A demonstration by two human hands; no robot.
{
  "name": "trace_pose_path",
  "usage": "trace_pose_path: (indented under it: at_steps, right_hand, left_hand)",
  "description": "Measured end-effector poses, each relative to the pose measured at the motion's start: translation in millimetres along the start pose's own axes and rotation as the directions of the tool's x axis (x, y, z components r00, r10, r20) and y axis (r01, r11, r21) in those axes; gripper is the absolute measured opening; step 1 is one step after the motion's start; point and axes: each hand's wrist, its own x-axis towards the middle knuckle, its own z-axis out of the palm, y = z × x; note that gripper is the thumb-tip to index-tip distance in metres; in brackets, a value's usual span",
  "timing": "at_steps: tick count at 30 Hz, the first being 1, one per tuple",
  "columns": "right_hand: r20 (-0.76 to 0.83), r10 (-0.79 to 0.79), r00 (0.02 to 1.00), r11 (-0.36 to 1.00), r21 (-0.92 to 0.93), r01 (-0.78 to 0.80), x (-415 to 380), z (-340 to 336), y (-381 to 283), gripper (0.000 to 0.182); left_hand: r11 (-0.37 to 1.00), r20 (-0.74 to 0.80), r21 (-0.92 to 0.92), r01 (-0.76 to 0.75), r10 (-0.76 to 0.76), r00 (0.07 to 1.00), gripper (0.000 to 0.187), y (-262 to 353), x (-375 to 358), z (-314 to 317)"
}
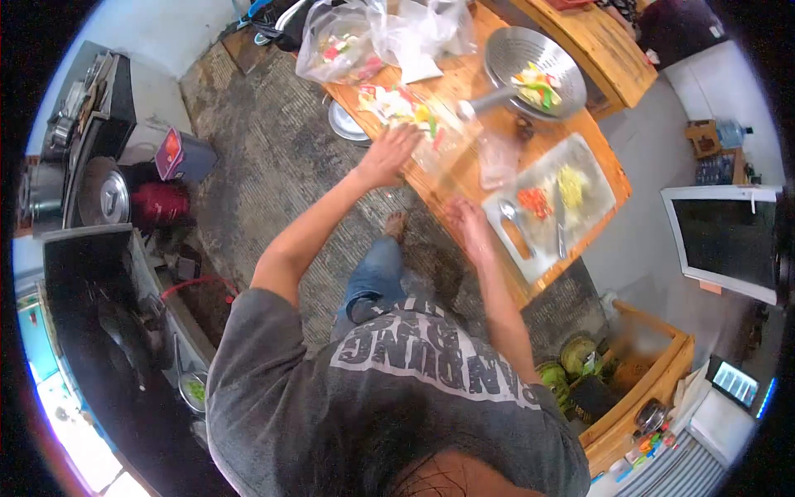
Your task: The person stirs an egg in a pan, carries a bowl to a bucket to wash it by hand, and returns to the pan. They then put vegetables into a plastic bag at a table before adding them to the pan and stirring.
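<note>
Left of the white rectangular cutting board (588, 209), the spread left hand (391, 155) seemingly gathers chopped multicoloured vegetables (387, 104) (the right hand (469, 224), near the board, is too blurred to tell); next calls for cupped fingers.

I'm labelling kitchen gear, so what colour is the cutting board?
The cutting board is white, best seen in the head view.

My left arm (321, 222) reaches forward — left hand (389, 155) back upward, fingers (407, 137) outstretched — while my right hand (470, 224), reaching less far, looks slightly blurred
</note>
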Motion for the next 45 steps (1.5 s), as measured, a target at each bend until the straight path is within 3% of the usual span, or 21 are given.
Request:
trace_pose_path:
  at_steps: [3,6,7,10,13,14,16,18,20,23,24,25,26,27,30,32,36,39,40,43,45]
  right_hand:
    - [-0.078,0.168,0.983,0.972,0.182,-0.152,76,37,-2,0.034]
    - [-0.186,0.171,0.967,0.978,0.148,-0.145,116,51,2,0.038]
    - [-0.171,0.166,0.971,0.978,0.156,-0.14,121,52,3,0.032]
    - [-0.217,0.275,0.937,0.946,0.237,-0.223,128,49,4,0.024]
    - [-0.285,0.19,0.94,0.981,0.079,-0.175,127,46,8,0.021]
    - [-0.267,0.214,0.94,0.976,0.097,-0.194,125,43,9,0.022]
    - [-0.231,0.253,0.939,0.964,0.139,-0.226,124,41,6,0.025]
    - [-0.26,0.254,0.932,0.966,0.117,-0.23,125,47,1,0.029]
    - [-0.253,0.222,0.942,0.973,0.115,-0.199,126,52,1,0.032]
    - [-0.278,0.118,0.953,0.99,0.108,-0.092,133,56,10,0.034]
    - [-0.331,0.068,0.941,0.996,0.084,-0.042,135,63,9,0.034]
    - [-0.379,0.012,0.925,0.998,0.056,0.01,132,66,11,0.034]
    - [-0.372,0.026,0.928,0.998,0.058,-0.005,129,67,14,0.033]
    - [-0.361,0.032,0.932,0.998,0.058,-0.012,130,67,14,0.033]
    - [-0.374,0.043,0.926,0.999,0.017,-0.04,134,70,11,0.028]
    - [-0.387,0.069,0.919,0.997,0.004,-0.074,132,74,8,0.025]
    - [-0.398,0.094,0.912,0.995,0.067,-0.074,130,81,0,0.021]
    - [-0.425,0.05,0.904,0.997,0.07,-0.022,124,86,-5,0.021]
    - [-0.434,0.025,0.901,0.998,0.057,0.0,125,87,-6,0.022]
    - [-0.55,-0.312,0.775,0.889,-0.457,0.034,135,76,20,0.022]
    - [-0.468,-0.399,0.788,0.789,-0.613,0.036,132,64,23,0.023]
  left_hand:
    - [0.995,0.119,0.057,-0.088,0.08,0.99,0.118,-40,55,14]
    - [0.972,0.115,0.081,-0.219,0.209,0.971,0.126,-67,74,28]
    - [0.974,0.24,0.088,-0.211,0.185,0.953,0.128,-71,79,26]
    - [0.965,0.378,0.15,-0.216,0.146,0.914,0.125,-76,89,23]
    - [0.97,0.085,0.125,-0.21,0.2,0.976,0.097,-79,84,6]
    - [0.988,-0.046,-0.077,-0.131,0.127,0.991,0.082,-85,84,-7]
    - [0.877,-0.249,-0.478,-0.05,-0.081,0.965,0.054,-109,81,-80]
    - [0.853,-0.374,-0.491,0.178,-0.39,0.841,0.027,-157,79,-109]
    - [0.907,-0.427,-0.327,0.266,-0.393,0.815,0.021,-194,74,-135]
    - [0.879,-0.036,-0.444,0.176,-0.214,0.976,0.025,-156,71,-140]
    - [0.88,-0.018,-0.469,0.076,-0.095,0.995,0.034,-138,61,-106]
    - [0.898,0.149,-0.431,0.089,-0.027,0.989,0.048,-112,60,-91]
    - [0.945,0.242,-0.325,-0.027,0.111,0.964,0.067,-98,63,-71]
    - [0.974,0.239,-0.216,-0.072,0.124,0.963,0.085,-84,66,-42]
    - [0.955,0.1,0.039,-0.293,0.288,0.952,0.103,-86,97,37]
    - [0.924,0.152,0.118,-0.364,0.346,0.926,0.112,-98,116,71]
    - [0.893,0.391,0.096,-0.441,0.373,0.841,0.13,-84,132,35]
    - [0.92,0.455,-0.035,-0.391,0.363,0.813,0.121,-83,129,29]
    - [0.928,0.397,-0.083,-0.363,0.365,0.842,0.119,-84,129,26]
    - [0.919,0.219,-0.231,-0.32,0.37,0.903,0.112,-81,119,14]
    - [0.914,0.169,-0.211,-0.346,0.383,0.908,0.109,-78,116,16]
